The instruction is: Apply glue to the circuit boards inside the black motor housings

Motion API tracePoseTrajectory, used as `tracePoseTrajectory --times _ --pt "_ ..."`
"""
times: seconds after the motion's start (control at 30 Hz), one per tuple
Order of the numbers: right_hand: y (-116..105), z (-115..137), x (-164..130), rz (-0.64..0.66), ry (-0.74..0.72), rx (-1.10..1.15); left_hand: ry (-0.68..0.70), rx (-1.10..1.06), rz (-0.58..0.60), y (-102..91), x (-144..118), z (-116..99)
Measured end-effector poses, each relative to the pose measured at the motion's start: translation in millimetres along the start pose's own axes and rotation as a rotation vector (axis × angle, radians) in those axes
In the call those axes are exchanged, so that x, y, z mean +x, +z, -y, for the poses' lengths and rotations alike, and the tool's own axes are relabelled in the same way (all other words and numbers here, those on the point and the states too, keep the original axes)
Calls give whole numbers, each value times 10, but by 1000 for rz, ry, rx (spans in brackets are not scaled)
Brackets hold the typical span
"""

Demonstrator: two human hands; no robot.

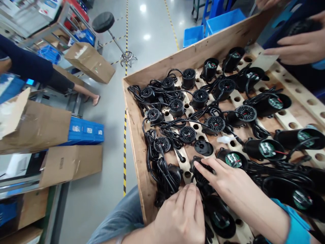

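Note:
Both my hands are at the near side of a wooden crate (138, 166) filled with black round housings and cables. My right hand (230, 181) reaches in from the right, its fingers bent over the top of a black round housing (195, 165) that they partly cover. Low beside that housing, my left hand (181, 211) is closed with curled fingers; whatever is in them is hidden. A loose black round cover (203, 147) lies just beyond my right fingertips. Grille-topped housings (187, 134) stand further in, while open housings (271, 149) to the right show green circuit boards.
Across the crate, a co-worker's hand (296, 45) is near a dark part. Wooden strips with holes (291, 117) line the crate. Blue bins (193, 36) and a black stool (103, 22) stand beyond. Cardboard boxes (72, 164) and another person (35, 64) are on the left.

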State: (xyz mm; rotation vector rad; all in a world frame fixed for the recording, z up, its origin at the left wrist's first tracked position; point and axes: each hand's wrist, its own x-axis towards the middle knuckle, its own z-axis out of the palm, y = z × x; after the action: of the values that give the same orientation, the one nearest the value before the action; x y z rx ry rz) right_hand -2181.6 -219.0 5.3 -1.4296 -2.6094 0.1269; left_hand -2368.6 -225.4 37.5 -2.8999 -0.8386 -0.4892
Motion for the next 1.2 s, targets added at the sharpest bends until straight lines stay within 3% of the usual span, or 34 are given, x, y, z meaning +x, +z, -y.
tracePoseTrajectory --times 0.23,0.53,0.63,0.73,0.87,1.0,1.1,1.2 --pt "11 34 9 16 -18 -85 0 1 -4 -11 -1 -5" --pt "147 115 -198 47 -164 -271 0 -44 4 14 -10 6" --pt "146 168 -207 19 -166 -334 13 -62 48 15 -37 -12" --pt "100 271 -177 18 -147 -414 -51 -203 201 -64 40 97" --pt "62 415 -148 57 -134 -511 -352 -599 634 -116 326 504" --pt "100 444 -159 19 -62 -489 -515 -919 870 181 520 850" --pt "132 413 -174 -43 -15 -407 -694 -1137 949 469 546 910" --pt "148 392 -185 -87 14 -346 -829 -1259 979 610 577 886"
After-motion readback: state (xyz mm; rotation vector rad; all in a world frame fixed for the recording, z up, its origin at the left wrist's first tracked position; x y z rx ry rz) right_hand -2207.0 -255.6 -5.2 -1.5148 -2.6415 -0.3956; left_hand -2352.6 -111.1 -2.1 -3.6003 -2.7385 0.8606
